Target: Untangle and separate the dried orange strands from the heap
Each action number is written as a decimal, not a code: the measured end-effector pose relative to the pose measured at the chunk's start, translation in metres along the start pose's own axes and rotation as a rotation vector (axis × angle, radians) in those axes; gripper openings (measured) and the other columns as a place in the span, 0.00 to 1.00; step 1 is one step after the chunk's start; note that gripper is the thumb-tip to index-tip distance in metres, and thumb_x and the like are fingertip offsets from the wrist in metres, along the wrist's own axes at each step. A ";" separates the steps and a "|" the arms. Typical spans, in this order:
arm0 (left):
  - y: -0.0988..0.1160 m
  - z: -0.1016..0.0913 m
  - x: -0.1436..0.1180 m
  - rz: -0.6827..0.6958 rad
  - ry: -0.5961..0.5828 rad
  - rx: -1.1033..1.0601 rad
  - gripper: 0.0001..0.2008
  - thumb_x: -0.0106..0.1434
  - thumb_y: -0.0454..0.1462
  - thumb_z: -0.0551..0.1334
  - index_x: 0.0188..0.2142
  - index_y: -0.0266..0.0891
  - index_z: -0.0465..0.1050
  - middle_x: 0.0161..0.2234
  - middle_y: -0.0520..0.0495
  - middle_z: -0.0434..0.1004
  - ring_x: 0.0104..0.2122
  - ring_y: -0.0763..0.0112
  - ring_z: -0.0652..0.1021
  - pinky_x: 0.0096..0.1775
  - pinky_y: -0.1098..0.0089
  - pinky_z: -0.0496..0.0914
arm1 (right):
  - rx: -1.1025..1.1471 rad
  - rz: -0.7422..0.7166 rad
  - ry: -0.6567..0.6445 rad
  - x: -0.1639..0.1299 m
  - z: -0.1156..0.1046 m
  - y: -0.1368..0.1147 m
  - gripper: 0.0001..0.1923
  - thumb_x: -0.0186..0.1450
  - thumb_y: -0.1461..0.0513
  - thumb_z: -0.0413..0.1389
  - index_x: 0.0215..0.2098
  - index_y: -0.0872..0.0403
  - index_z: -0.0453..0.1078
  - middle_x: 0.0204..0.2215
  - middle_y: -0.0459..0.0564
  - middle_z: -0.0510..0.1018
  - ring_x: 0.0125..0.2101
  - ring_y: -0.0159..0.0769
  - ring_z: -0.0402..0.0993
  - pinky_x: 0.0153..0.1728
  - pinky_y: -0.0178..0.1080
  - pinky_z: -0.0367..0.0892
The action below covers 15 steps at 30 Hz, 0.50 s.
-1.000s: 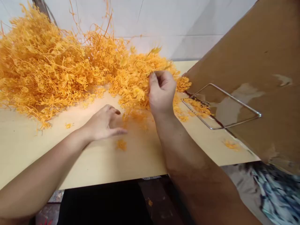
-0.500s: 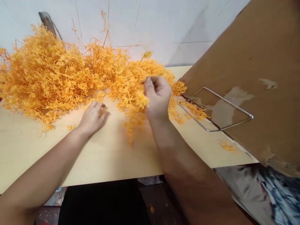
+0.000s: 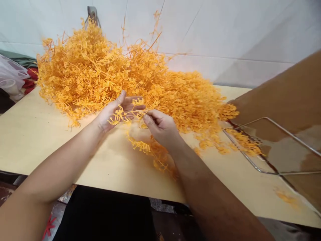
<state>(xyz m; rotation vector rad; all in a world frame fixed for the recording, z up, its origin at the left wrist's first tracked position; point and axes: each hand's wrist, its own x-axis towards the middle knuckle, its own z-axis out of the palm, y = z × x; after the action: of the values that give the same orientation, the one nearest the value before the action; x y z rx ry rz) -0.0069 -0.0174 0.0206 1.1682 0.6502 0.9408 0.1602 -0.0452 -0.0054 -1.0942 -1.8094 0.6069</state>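
My right hand [image 3: 164, 128] pinches the stem of an orange artificial flower sprig [image 3: 139, 145] between thumb and fingers. Part of that sprig hangs below the hand over the table, its lower end blurred. Just left of it, my left hand [image 3: 110, 113] is open, palm turned toward the sprig's tips, its fingers stretched out behind them. Whether the tips touch the palm I cannot tell. Behind both hands lies a large heap of orange sprigs [image 3: 95, 73], which spreads along the table to the right.
The pale yellow table [image 3: 105, 170] meets a white wall [image 3: 225, 30]. At right a brown cardboard box [image 3: 283, 90] leans over the table, beside a bent metal wire frame [image 3: 250, 164]. A white plastic bag [image 3: 11, 68] lies at far left. A loose orange piece [image 3: 286, 195] is near the right edge.
My right hand has lowered and drawn the sprig away from the heap. My left hand has opened and come up beside the sprig. The view has turned left.
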 end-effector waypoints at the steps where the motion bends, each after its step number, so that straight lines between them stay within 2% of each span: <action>1: 0.000 0.000 -0.001 0.000 -0.024 0.006 0.27 0.57 0.55 0.53 0.41 0.35 0.72 0.38 0.41 0.77 0.43 0.61 0.75 0.41 0.67 0.68 | -0.015 -0.003 -0.014 0.000 0.000 0.001 0.08 0.61 0.61 0.49 0.24 0.55 0.61 0.16 0.41 0.55 0.18 0.25 0.51 0.20 0.33 0.49; 5: 0.000 -0.002 -0.003 0.054 -0.044 0.105 0.17 0.53 0.45 0.64 0.36 0.34 0.74 0.35 0.44 0.77 0.39 0.69 0.76 0.39 0.71 0.65 | -0.089 0.005 -0.060 0.000 0.001 0.003 0.13 0.62 0.60 0.47 0.21 0.54 0.57 0.16 0.42 0.55 0.19 0.26 0.52 0.22 0.34 0.49; 8: -0.003 -0.003 0.000 0.117 0.005 0.188 0.11 0.52 0.41 0.65 0.29 0.34 0.73 0.32 0.49 0.76 0.32 0.77 0.73 0.37 0.74 0.64 | -0.158 -0.020 -0.063 0.000 0.003 0.005 0.14 0.63 0.61 0.46 0.19 0.54 0.55 0.18 0.44 0.58 0.22 0.29 0.56 0.26 0.35 0.54; 10: -0.005 -0.004 0.003 0.157 0.047 0.213 0.10 0.53 0.41 0.64 0.27 0.34 0.72 0.30 0.50 0.75 0.30 0.79 0.72 0.37 0.75 0.63 | -0.181 -0.034 -0.043 0.000 0.005 0.008 0.12 0.62 0.63 0.46 0.20 0.54 0.57 0.20 0.46 0.61 0.26 0.31 0.60 0.29 0.37 0.57; 12: -0.008 -0.005 0.005 0.180 0.087 0.221 0.09 0.54 0.40 0.63 0.27 0.34 0.72 0.29 0.51 0.75 0.31 0.79 0.72 0.38 0.75 0.63 | -0.136 -0.007 -0.037 -0.001 0.009 0.011 0.09 0.61 0.64 0.46 0.23 0.55 0.61 0.24 0.48 0.63 0.29 0.33 0.63 0.32 0.38 0.60; 15: -0.013 -0.002 0.007 0.191 0.144 0.193 0.08 0.55 0.38 0.63 0.27 0.34 0.71 0.29 0.52 0.75 0.33 0.79 0.72 0.40 0.75 0.63 | 0.047 0.049 -0.074 -0.002 0.014 0.014 0.07 0.60 0.62 0.49 0.35 0.56 0.66 0.32 0.50 0.65 0.32 0.32 0.65 0.32 0.38 0.64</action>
<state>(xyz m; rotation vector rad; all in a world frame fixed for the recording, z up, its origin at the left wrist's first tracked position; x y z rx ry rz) -0.0013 -0.0115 0.0082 1.3604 0.7679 1.1509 0.1544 -0.0395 -0.0239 -1.0995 -1.8263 0.7243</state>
